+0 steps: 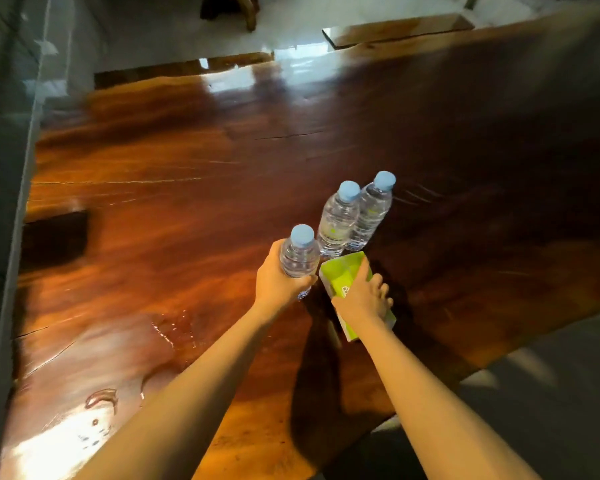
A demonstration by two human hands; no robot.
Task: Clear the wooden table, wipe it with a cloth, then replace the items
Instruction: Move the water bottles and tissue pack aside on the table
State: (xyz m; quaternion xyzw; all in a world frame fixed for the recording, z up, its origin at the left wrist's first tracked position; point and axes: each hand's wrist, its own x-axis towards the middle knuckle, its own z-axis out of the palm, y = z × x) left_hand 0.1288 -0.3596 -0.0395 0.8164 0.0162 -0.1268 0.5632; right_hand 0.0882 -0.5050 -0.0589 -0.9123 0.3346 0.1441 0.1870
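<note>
The left hand [279,280] is wrapped around a clear water bottle [299,258] with a pale blue cap, held upright. Just right of that bottle, the right hand [362,299] grips the top of a lime-green box [343,277]. Just beyond the box, two more capped bottles [354,216] stand touching each other on the glossy wooden table [170,209].
</note>
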